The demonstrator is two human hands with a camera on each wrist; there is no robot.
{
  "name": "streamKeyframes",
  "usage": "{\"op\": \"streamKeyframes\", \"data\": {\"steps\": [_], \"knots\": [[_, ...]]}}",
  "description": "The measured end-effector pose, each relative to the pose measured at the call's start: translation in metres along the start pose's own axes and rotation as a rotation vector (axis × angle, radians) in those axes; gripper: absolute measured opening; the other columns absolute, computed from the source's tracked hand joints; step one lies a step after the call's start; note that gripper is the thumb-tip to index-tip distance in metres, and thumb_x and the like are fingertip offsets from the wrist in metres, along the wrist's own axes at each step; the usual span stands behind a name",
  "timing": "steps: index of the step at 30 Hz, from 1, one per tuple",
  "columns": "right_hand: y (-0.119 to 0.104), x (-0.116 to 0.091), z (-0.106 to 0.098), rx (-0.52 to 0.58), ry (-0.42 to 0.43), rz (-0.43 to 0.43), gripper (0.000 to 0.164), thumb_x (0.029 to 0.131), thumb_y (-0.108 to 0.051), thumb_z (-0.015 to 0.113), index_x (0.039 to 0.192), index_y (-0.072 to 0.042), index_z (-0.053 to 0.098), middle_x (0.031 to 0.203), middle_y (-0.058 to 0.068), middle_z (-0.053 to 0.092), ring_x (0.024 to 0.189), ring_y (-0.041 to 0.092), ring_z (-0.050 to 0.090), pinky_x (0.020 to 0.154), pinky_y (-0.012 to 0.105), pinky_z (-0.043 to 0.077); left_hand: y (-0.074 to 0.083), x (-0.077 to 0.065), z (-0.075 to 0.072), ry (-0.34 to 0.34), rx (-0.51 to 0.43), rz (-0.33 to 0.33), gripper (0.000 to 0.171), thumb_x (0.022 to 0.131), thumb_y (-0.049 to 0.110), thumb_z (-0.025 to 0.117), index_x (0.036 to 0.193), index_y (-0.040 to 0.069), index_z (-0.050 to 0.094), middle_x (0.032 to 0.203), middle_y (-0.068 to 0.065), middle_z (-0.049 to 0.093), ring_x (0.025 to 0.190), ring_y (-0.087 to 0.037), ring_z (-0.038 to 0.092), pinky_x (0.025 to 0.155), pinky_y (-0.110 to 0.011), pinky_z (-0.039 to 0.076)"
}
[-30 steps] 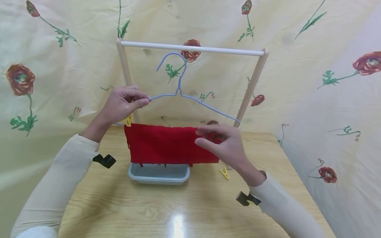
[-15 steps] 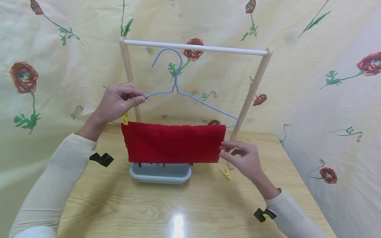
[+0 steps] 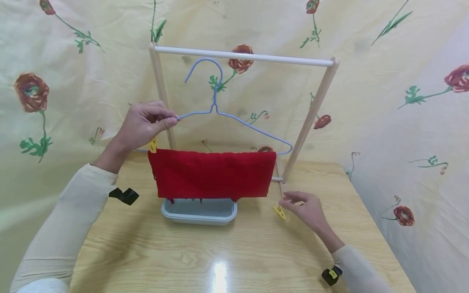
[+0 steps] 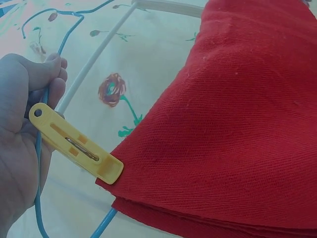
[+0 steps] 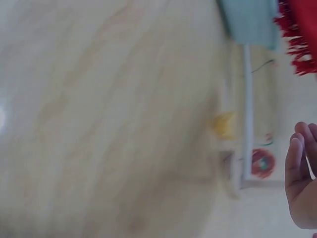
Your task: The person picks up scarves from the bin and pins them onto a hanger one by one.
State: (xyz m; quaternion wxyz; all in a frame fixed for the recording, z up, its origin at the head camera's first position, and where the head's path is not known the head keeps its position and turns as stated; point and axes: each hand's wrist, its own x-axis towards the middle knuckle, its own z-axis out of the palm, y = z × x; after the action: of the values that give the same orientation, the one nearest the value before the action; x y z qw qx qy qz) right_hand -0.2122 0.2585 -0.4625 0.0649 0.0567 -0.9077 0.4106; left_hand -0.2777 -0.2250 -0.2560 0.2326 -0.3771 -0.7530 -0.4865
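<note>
My left hand (image 3: 144,124) pinches the left shoulder of a blue wire hanger (image 3: 253,127), holding it up with its hook at the top. Folded over the hanger's lower bar is a red fringed cloth (image 3: 212,175), likely a scarf or towel. A yellow clothespin (image 4: 77,144) grips the cloth's left corner, just below the left hand. On the table, a second yellow clothespin (image 3: 279,212) lies right beside the fingertips of my right hand (image 3: 305,209). That hand holds nothing, its fingers loosely bent, and contact with the clothespin cannot be made out.
Behind the hanger stands a wooden rack with a white top rail (image 3: 242,56). A pale blue tray (image 3: 199,219) sits under the cloth on the wooden table (image 3: 176,256). Flowered sheeting (image 3: 384,101) covers the walls behind and to the right.
My right hand has left the cloth's right end and moved down and right to the loose clothespin. The left hand, with hanger and cloth, has shifted slightly left and up.
</note>
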Motion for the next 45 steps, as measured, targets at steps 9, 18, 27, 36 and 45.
{"op": "streamKeyframes", "data": {"steps": [9, 18, 27, 36, 45], "knots": [[0.025, 0.003, 0.015, 0.010, -0.069, 0.130, 0.058, 0.082, -0.044, 0.085, 0.123, -0.006, 0.073, 0.111, 0.008, 0.077, 0.102, 0.025, 0.070, 0.071, 0.029, 0.057, -0.005, -0.002, 0.002, -0.005, -0.014, 0.013, 0.018, 0.084, -0.018, 0.072, 0.096, -0.007, 0.077, 0.076, 0.004, 0.064, 0.063, -0.014, 0.047, 0.054, -0.024, 0.036], [0.027, 0.005, 0.023, -0.048, -0.100, 0.155, 0.052, 0.082, -0.040, 0.085, 0.120, -0.006, 0.074, 0.113, 0.010, 0.076, 0.099, 0.025, 0.072, 0.073, 0.027, 0.056, -0.005, -0.003, 0.002, 0.001, -0.002, 0.017, 0.017, 0.083, -0.018, 0.073, 0.095, -0.006, 0.078, 0.075, 0.005, 0.065, 0.062, -0.013, 0.046, 0.053, -0.023, 0.035], [0.024, 0.006, 0.028, -0.058, -0.122, 0.118, 0.047, 0.082, -0.029, 0.088, 0.117, -0.002, 0.074, 0.112, 0.014, 0.076, 0.092, 0.023, 0.072, 0.067, 0.025, 0.056, -0.007, -0.004, 0.003, -0.012, -0.007, 0.053, 0.017, 0.081, -0.020, 0.073, 0.093, -0.008, 0.077, 0.074, 0.005, 0.065, 0.062, -0.012, 0.046, 0.053, -0.023, 0.035], [0.026, 0.009, 0.033, -0.156, -0.127, 0.039, 0.044, 0.080, -0.023, 0.089, 0.115, -0.001, 0.075, 0.106, 0.012, 0.077, 0.086, 0.018, 0.069, 0.069, 0.026, 0.055, -0.007, -0.005, 0.003, -0.014, -0.014, 0.057, 0.018, 0.081, -0.020, 0.073, 0.093, -0.008, 0.077, 0.074, 0.005, 0.065, 0.062, -0.012, 0.046, 0.053, -0.023, 0.034], [0.027, 0.011, 0.036, -0.175, -0.136, -0.005, 0.038, 0.083, -0.016, 0.086, 0.115, -0.001, 0.075, 0.106, 0.013, 0.077, 0.091, 0.020, 0.072, 0.077, 0.034, 0.060, -0.006, -0.006, 0.002, -0.011, 0.002, 0.031, 0.018, 0.083, -0.018, 0.073, 0.094, -0.006, 0.078, 0.075, 0.005, 0.065, 0.063, -0.013, 0.046, 0.053, -0.024, 0.034]]}}
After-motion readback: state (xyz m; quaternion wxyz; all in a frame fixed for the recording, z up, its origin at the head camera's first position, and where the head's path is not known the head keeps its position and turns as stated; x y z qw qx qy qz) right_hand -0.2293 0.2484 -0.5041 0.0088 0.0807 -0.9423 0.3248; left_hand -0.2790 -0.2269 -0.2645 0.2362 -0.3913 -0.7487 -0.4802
